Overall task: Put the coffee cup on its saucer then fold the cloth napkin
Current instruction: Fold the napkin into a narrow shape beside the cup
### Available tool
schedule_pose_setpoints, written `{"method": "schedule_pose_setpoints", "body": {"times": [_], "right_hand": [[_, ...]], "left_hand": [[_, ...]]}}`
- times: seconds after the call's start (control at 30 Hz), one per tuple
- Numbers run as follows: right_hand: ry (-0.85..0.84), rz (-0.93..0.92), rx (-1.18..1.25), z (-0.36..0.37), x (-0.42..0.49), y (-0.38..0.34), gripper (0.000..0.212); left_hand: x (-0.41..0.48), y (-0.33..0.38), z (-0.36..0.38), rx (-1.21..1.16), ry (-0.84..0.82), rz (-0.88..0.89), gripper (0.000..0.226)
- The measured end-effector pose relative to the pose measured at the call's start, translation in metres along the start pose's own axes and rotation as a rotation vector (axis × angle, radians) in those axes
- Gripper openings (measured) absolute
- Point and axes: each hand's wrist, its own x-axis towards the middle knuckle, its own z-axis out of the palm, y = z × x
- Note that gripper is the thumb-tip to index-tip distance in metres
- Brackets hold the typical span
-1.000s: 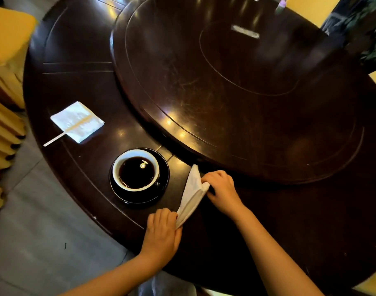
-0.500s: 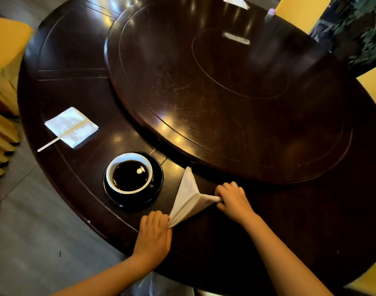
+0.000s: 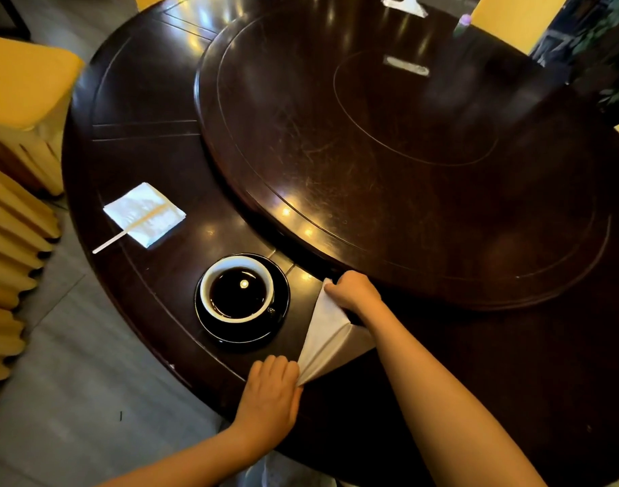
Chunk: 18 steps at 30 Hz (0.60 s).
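Cup: coffee cup (image 3: 205, 294) sits on its saucer (image 3: 230, 338).
Napkin: cloth napkin (image 3: 324, 340) (tented) lies on the desk (image 3: 153, 282) beside it.
Hands: your left hand (image 3: 271, 391) pinches its near corner, right hand (image 3: 357, 293) its far tip.

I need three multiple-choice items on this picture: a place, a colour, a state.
1. Where does the coffee cup stand? A. on the saucer B. on the bare table C. on a chair
2. Which colour has the saucer? A. white B. black C. yellow
3. Who holds the cloth napkin? A. nobody B. one hand C. both hands
Answers: 1 A, it sits inside the saucer's rim; 2 B, it looks black; 3 C, the left hand pinches the near corner, the right hand the far one.
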Motion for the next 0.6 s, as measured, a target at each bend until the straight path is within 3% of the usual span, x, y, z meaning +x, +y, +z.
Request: {"method": "schedule_pose_setpoints", "body": {"times": [0.2,0.4,0.6], "right_hand": [[0.122,0.048,0.077,0.005,0.000,-0.014,0.029],[0.098,0.049,0.129,-0.002,-0.018,-0.005,0.040],[0.376,0.046,0.403,-0.024,-0.103,0.029,0.023]], "left_hand": [[-0.002,-0.003,0.001,0.021,-0.026,0.019,0.014],[-0.001,-0.005,-0.007,-0.015,-0.021,0.040,0.016],[-0.001,-0.006,-0.016,-0.069,-0.080,0.096,0.024]]}}
